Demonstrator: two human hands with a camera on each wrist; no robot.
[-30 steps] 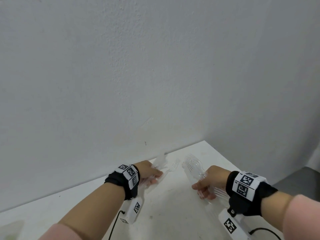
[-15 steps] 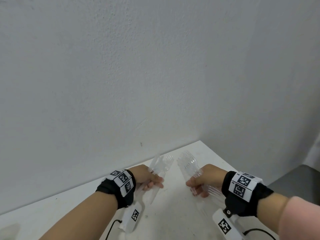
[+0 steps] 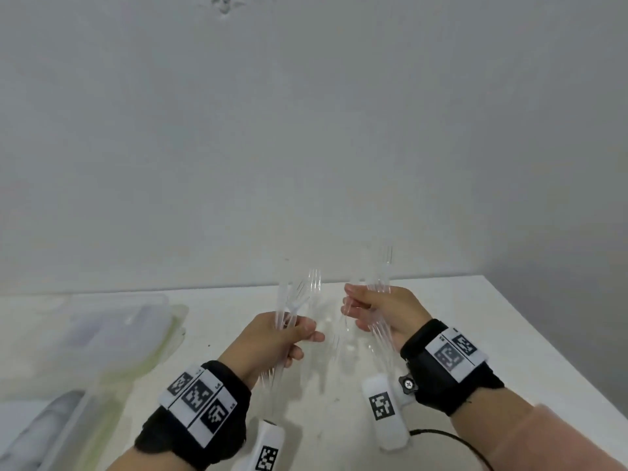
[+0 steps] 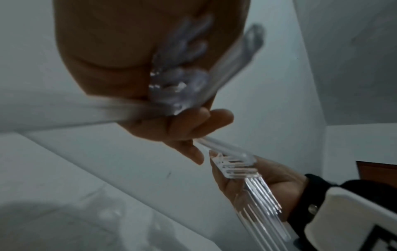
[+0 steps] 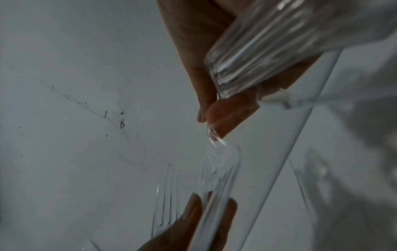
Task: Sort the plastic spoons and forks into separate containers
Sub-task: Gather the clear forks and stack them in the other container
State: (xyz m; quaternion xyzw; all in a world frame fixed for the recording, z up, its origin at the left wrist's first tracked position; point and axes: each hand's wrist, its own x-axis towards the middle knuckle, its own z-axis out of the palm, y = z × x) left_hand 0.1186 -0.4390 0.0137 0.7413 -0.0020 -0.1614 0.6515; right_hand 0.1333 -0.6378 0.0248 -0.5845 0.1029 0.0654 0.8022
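My left hand (image 3: 289, 338) grips a small bunch of clear plastic forks (image 3: 304, 290), tines up, over the white table (image 3: 475, 334). Their handle ends (image 4: 178, 81) show against the palm in the left wrist view. To its right, my right hand (image 3: 370, 311) grips a thicker stack of clear forks (image 3: 379, 270), whose handles (image 5: 247, 56) cross the palm in the right wrist view. Both bunches stand nearly upright, a short gap apart. No spoon is plainly visible.
Clear plastic lidded containers (image 3: 102, 334) lie at the left of the table, another (image 3: 44, 433) at the bottom left corner. A grey wall (image 3: 306, 130) rises right behind the table. The table's right edge (image 3: 550, 345) drops off to a dark floor.
The view has tilted down and left, bringing the containers into sight. Both hands have lifted their fork bunches more upright and closer together.
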